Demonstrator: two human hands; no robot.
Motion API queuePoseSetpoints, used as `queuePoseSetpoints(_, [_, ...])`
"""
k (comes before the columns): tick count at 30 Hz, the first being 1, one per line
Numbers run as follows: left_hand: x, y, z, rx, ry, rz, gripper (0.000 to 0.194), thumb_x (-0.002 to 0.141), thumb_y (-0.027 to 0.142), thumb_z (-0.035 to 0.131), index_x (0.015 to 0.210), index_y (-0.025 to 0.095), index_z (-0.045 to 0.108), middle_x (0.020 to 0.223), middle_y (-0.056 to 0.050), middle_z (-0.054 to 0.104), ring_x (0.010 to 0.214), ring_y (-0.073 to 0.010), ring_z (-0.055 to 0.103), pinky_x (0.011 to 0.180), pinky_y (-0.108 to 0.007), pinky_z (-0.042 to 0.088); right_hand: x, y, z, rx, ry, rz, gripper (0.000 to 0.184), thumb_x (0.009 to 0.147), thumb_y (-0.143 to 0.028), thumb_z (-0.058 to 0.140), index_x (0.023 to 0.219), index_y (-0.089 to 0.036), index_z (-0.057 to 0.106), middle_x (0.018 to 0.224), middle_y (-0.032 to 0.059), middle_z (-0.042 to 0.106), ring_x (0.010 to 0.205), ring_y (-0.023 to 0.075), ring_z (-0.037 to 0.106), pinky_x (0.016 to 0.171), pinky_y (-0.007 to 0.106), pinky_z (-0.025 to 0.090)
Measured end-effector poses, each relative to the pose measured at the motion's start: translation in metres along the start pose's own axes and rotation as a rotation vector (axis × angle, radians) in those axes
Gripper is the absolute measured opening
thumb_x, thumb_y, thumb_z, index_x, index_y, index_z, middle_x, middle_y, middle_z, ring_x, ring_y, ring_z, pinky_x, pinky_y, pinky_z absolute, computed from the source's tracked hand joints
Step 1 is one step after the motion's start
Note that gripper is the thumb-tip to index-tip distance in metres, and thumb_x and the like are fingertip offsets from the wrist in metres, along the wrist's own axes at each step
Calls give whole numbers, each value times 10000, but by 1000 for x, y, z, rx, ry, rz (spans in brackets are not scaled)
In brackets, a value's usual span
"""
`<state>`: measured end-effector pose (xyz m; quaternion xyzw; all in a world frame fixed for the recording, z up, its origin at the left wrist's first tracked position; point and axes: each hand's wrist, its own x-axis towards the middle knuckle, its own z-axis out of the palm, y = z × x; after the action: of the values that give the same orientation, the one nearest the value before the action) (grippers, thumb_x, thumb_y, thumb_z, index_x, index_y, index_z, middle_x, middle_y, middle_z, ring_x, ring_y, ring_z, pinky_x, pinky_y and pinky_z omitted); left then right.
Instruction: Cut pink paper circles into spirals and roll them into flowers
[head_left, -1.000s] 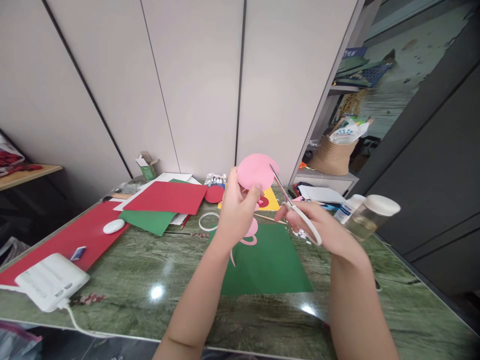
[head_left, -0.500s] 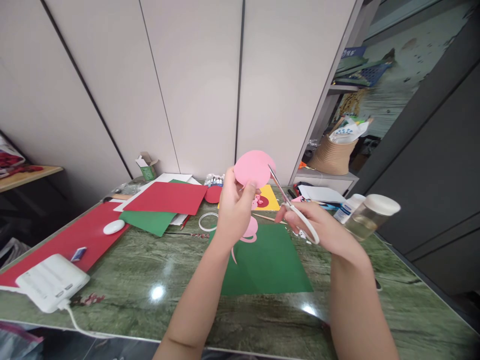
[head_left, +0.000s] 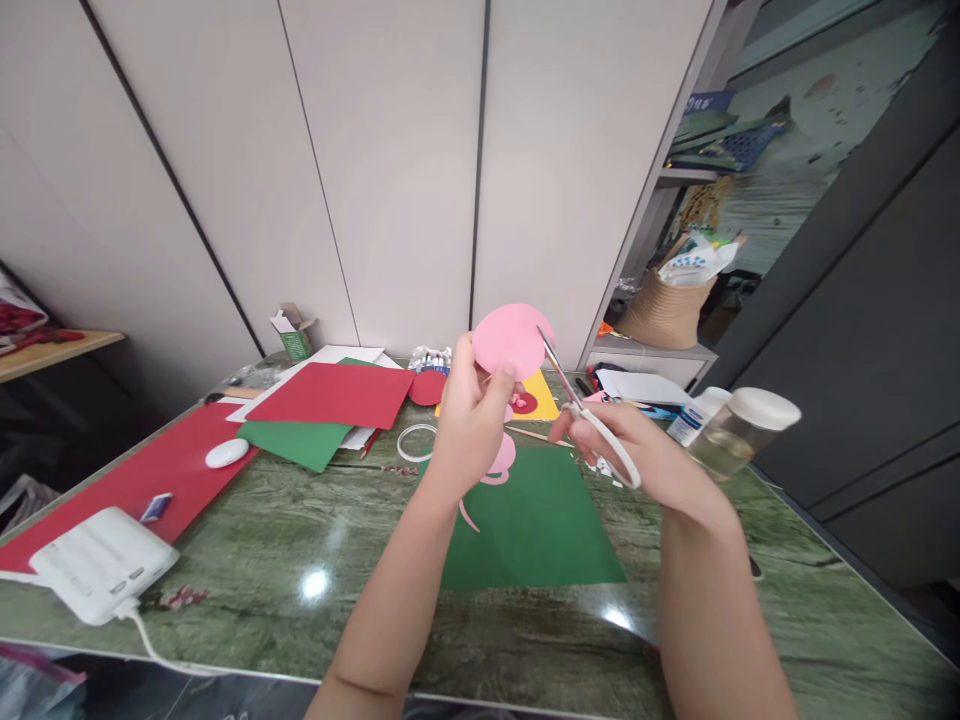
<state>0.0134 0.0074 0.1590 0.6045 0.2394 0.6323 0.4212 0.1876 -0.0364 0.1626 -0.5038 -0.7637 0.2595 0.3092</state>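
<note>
My left hand (head_left: pixel 480 410) pinches the lower edge of a round piece of pink paper (head_left: pixel 511 338), held up above the table. In my right hand (head_left: pixel 626 445) are scissors (head_left: pixel 592 425) with white handles, their blades reaching up to the right part of the pink paper. A thin curled strip of pink paper (head_left: pixel 470 517) hangs below my left hand. Under both hands lies a green sheet (head_left: pixel 540 530), with a pink paper circle (head_left: pixel 504 455) near its far edge. Behind it is a yellow sheet (head_left: pixel 547 393) bearing a dark red round piece.
Red sheet (head_left: pixel 330 393) and green paper lie stacked left of centre, near a white ring (head_left: pixel 415 443). A white power bank (head_left: pixel 105 565) with a cable sits at the front left. Two lidded containers, one a clear jar (head_left: pixel 739 435), stand at the right.
The pink paper and my left hand have shifted slightly right. The hanging pink strip has swung a little. The scissors remain at the paper's right part.
</note>
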Motion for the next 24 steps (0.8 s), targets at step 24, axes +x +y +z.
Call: queuePoseSetpoints(24, [-1, -2, 1, 43, -37, -32, 131, 862, 287, 518, 945, 203, 462, 715, -1, 547, 657, -114, 554, 599, -252, 449, 0, -1, 0, -18, -6, 10, 488, 867, -599, 356, 667, -174, 488, 593, -12, 451, 566, 126, 431, 512, 262, 289])
